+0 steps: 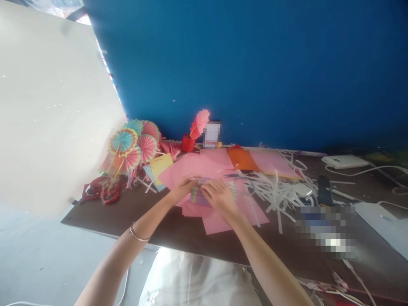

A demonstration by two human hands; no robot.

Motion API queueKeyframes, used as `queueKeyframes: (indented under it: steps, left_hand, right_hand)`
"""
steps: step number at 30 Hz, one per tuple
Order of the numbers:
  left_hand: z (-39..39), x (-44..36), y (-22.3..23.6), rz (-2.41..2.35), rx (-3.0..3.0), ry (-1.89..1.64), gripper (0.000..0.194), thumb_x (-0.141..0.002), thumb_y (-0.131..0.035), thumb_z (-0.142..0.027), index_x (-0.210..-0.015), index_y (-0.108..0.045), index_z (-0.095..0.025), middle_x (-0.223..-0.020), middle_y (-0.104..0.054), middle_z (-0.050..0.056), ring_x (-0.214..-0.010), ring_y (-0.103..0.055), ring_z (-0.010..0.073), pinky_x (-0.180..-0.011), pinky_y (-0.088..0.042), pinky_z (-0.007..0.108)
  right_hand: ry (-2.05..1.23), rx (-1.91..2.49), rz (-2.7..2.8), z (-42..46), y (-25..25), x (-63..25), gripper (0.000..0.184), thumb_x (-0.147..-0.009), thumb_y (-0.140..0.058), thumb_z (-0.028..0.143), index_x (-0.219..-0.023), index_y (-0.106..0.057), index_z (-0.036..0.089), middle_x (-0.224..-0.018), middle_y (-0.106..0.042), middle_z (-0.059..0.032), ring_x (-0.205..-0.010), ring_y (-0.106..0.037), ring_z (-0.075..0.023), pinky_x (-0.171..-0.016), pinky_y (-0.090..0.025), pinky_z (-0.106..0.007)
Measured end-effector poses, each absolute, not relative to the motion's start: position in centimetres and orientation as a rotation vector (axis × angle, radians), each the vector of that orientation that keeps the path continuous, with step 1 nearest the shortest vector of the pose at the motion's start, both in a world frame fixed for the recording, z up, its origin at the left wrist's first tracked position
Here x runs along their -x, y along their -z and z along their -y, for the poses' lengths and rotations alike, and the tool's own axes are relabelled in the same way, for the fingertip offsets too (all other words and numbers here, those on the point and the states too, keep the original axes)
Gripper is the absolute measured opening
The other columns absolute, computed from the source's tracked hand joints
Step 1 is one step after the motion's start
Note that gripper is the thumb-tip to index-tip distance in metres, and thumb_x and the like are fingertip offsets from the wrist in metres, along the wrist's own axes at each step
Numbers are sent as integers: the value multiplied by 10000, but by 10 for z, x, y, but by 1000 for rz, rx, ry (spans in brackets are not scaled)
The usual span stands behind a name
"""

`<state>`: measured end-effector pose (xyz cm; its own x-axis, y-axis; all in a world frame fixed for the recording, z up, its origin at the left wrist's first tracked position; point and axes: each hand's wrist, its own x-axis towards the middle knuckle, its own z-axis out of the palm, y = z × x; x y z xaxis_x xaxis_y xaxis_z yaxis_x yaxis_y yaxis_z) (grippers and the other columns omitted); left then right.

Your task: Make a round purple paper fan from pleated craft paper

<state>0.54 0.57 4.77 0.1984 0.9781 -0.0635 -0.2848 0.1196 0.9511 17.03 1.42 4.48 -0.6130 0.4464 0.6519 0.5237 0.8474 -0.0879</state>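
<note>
Both hands meet over a pleated paper strip (200, 198) in lavender, yellow and bluish tones, lying on pink paper sheets (219, 223). The fingers of my left hand (185, 188) are closed at its far left edge. My right hand (219, 194) bends its fingers over the strip's upper part, close to the left fingertips, and covers much of it. More of the strip shows past the right hand. Just beyond that hand lies what looks like a pair of scissors (234, 175), partly blurred.
Finished paper fans (124, 142) pile up at the table's left end, beside red-handled scissors (105, 191). A red cup (188, 143) holds a pink fan (200, 123). White paper strips (277, 189) spread rightward, near a white power bank or phone (344, 161) with a cable. A blue wall (255, 72) stands behind.
</note>
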Motion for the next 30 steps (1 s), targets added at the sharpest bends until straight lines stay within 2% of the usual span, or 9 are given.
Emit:
queueKeyframes:
  steps: [8, 14, 20, 24, 30]
  left_hand:
    - [-7, 0, -42, -819, -1006, -1117, 411, -696, -666, -431, -976, -612, -135, -805, -631, 46, -739, -588, 137, -701, -443, 262]
    - [-8, 0, -40, -835, -1060, -1125, 420, -708, -653, -435, -1009, -615, -144, -812, -628, 43, -779, -579, 145, -725, -439, 271]
    - [-9, -3, -40, -843, -1111, -1157, 406, -702, -655, -440, -984, -622, -149, -769, -607, 25, -751, -565, 132, -713, -436, 262]
    - [-8, -2, -42, -865, -1087, -1148, 431, -696, -654, -459, -980, -614, -138, -756, -595, 29, -733, -568, 137, -680, -441, 260]
    - [-6, -1, -40, -904, -1050, -1170, 463, -721, -624, -473, -1040, -592, -138, -724, -561, 11, -674, -554, 110, -649, -451, 247]
  right_hand:
    - [243, 661, 2374, -11, -47, -171, 212, -917, -392, 158, -814, -575, 185, -809, -602, -47, -772, -507, -183, -724, -355, -326]
    - [194, 713, 2241, -12, -44, -167, 143, -891, -457, 168, -813, -575, 190, -801, -623, -32, -777, -529, -180, -736, -345, -334]
    - [149, 729, 2209, -14, -42, -165, 155, -892, -446, 166, -810, -575, 195, -781, -619, -25, -752, -529, -174, -734, -335, -333]
    - [229, 706, 2278, -11, -43, -166, 178, -901, -423, 149, -806, -568, 190, -791, -612, -31, -748, -516, -175, -720, -326, -331]
    - [283, 706, 2339, -6, -47, -163, 200, -902, -392, 134, -832, -573, 179, -793, -591, -48, -725, -497, -184, -679, -322, -327]
